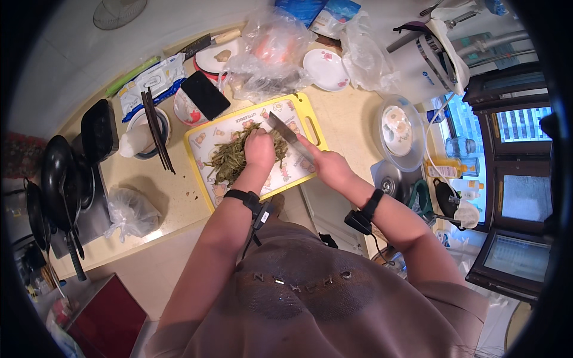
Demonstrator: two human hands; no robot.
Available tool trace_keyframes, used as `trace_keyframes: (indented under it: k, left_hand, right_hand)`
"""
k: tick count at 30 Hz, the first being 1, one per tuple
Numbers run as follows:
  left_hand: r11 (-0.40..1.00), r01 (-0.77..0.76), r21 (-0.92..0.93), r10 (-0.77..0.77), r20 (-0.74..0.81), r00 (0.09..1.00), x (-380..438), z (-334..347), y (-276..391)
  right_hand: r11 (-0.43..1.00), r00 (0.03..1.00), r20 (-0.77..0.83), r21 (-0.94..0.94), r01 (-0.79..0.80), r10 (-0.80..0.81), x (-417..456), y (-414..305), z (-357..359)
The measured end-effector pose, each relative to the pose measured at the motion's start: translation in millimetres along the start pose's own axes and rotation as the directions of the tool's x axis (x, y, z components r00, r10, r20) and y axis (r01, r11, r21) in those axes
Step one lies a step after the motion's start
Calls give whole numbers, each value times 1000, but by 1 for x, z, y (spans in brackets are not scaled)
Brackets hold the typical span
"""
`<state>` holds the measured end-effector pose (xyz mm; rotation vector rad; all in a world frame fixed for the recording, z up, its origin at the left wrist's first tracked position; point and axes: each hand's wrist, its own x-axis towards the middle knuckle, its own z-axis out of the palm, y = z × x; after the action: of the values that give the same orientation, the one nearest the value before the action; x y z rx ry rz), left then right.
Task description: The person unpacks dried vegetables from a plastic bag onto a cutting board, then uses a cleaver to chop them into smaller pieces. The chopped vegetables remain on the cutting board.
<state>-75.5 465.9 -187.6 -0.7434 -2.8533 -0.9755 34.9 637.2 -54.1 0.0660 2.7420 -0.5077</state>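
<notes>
A yellow-rimmed cutting board (204, 193) with printed cartoon figures lies on the counter before me. On it rests a heap of brownish-green leafy vegetable (228, 161), wilted or pickled in look. My left hand (259, 147) presses down on the right part of the heap with its fingers curled over the leaves. In my right hand (329, 163) is a kitchen knife (286, 133), gripped near the handle. Its blade slants up and left, close beside the heap and the left fingers. The handle is mostly hidden inside my right hand.
Behind the board lie a black smartphone (205, 96), plastic bags (273, 76) and a flowered plate (326, 70). Dark chopsticks (156, 129) cross a bowl at the left, near a knotted plastic bag (132, 212) and black pans (60, 183). A clear basin (416, 152) stands right, beside the sink.
</notes>
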Motion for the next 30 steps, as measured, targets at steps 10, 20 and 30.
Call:
trace_keyframes:
  k: [10, 20, 30]
  left_hand:
    - [999, 38, 0, -38, 20, 999, -1, -1, -2]
    - [983, 167, 76, -181, 244, 953, 24, -26, 16]
    - [970, -79, 230, 38, 181, 983, 58, 34, 47]
  right_hand:
    - [999, 992, -120, 38, -32, 36, 25, 0, 34]
    - [918, 931, -303, 390, -74, 204, -21, 27, 28]
    - [796, 864, -306, 584, -163, 401, -48, 49, 24]
